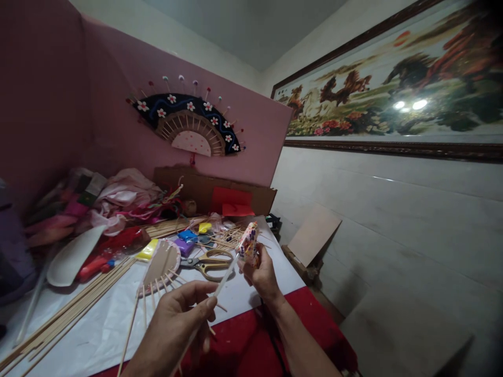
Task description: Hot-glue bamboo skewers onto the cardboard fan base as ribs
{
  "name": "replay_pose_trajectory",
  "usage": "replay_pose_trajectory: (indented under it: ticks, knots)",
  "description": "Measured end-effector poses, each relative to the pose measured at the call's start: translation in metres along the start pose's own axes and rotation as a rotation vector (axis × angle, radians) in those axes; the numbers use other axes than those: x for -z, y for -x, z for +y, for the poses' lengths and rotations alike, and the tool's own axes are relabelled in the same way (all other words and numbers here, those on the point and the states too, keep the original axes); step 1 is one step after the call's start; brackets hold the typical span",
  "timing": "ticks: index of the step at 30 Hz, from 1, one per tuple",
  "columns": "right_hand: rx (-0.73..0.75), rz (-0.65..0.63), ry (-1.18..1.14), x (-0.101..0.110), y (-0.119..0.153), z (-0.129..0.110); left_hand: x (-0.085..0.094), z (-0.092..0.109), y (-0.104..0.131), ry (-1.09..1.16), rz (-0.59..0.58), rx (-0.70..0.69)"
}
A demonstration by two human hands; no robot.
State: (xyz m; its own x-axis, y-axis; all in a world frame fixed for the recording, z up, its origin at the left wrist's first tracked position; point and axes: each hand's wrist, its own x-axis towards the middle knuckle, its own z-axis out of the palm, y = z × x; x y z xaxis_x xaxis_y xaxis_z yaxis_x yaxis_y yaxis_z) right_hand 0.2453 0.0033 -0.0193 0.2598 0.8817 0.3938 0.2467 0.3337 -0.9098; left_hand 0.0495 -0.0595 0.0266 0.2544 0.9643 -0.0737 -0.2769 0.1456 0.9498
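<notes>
My left hand [176, 319] pinches a thin white stick [223, 280] that slants up to the right. Its upper end meets a small white clay piece dotted with coloured flowers [248, 242], which my right hand [262, 275] holds upright between the fingers. Both hands hover over the white paper covering the table [98, 330]. Just behind them lie gold-handled scissors [210, 263] and a half-built pale fan of bamboo ribs [159, 269].
Long bamboo sticks [66, 314] lie along the left. Blocks of coloured clay [188, 236] and loose skewers sit farther back, with a heap of pink cloth [126, 196]. A finished black flowered fan [188, 123] hangs on the pink board. A red cloth [314, 324] covers the table's near right.
</notes>
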Motion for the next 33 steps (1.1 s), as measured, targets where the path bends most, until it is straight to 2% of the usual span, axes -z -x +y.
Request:
replay_pose_trajectory:
  ticks: [5, 8, 13, 18, 22, 25, 29, 33]
  knots:
    - [0.059, 0.02, 0.072, -0.001, 0.002, -0.004, 0.008, -0.007, -0.004, -0.151, 0.077, -0.079]
    - [0.098, 0.028, 0.084, -0.002, 0.003, -0.007, 0.012, -0.007, -0.006, -0.184, 0.045, -0.062]
    - [0.137, -0.024, 0.028, -0.003, 0.005, -0.012, 0.016, -0.011, -0.01, -0.042, -0.066, 0.036]
    - [0.086, -0.012, 0.077, -0.004, 0.005, -0.018, 0.016, -0.015, -0.015, 0.171, -0.071, 0.145]
    - [0.047, 0.001, 0.117, -0.004, 0.005, -0.019, 0.016, -0.015, -0.018, 0.174, -0.088, 0.19]
    - [0.018, -0.006, 0.146, -0.005, 0.005, -0.021, 0.016, -0.015, -0.018, 0.133, -0.036, 0.119]
    - [-0.008, -0.011, 0.162, -0.006, 0.005, -0.027, 0.017, -0.016, -0.018, -0.056, 0.009, -0.002]
    - [-0.005, -0.013, 0.149, -0.006, 0.005, -0.029, 0.014, -0.015, -0.013, -0.188, 0.124, -0.147]
